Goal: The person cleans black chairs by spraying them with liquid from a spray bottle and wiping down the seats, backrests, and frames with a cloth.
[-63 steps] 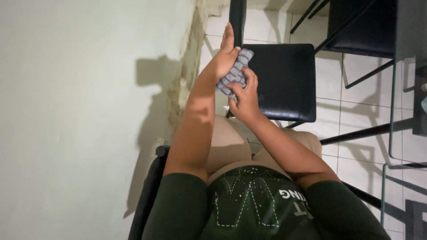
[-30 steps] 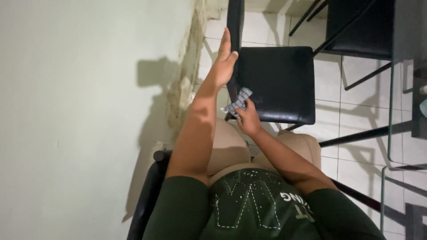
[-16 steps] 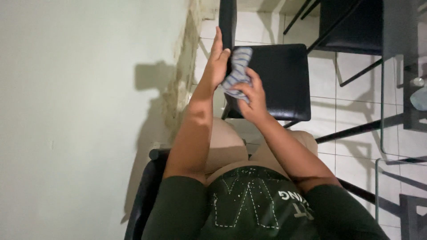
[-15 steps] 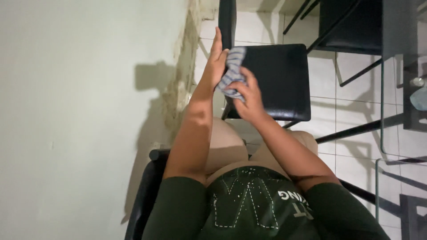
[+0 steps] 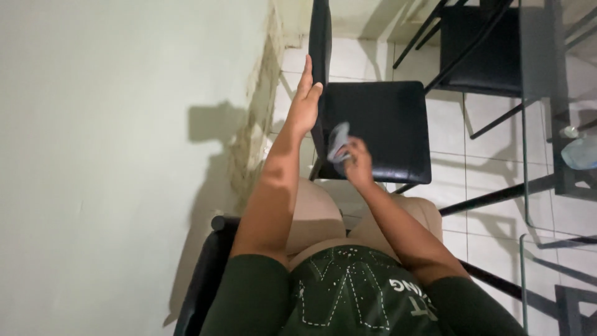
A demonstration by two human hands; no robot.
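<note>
The fingers (image 5: 351,149) of the right hand (image 5: 357,163) are pinched on a small crumpled grey cloth (image 5: 338,140), held over the padded black chair seat (image 5: 385,127). The left hand (image 5: 305,102) is laid flat, fingers together, against the black chair back (image 5: 320,37). With so light a pinch, the cloth could well slip to the white tiled floor (image 5: 448,155).

A grey, striped cloth (image 5: 339,140) is seen at the frame's centre against a black chair seat (image 5: 385,127). A dark green shirt (image 5: 348,298) patterned with white stitched lines is shown at the bottom. A pale green wall (image 5: 112,155) and white floor tiles (image 5: 491,162) are seen left and right.
</note>
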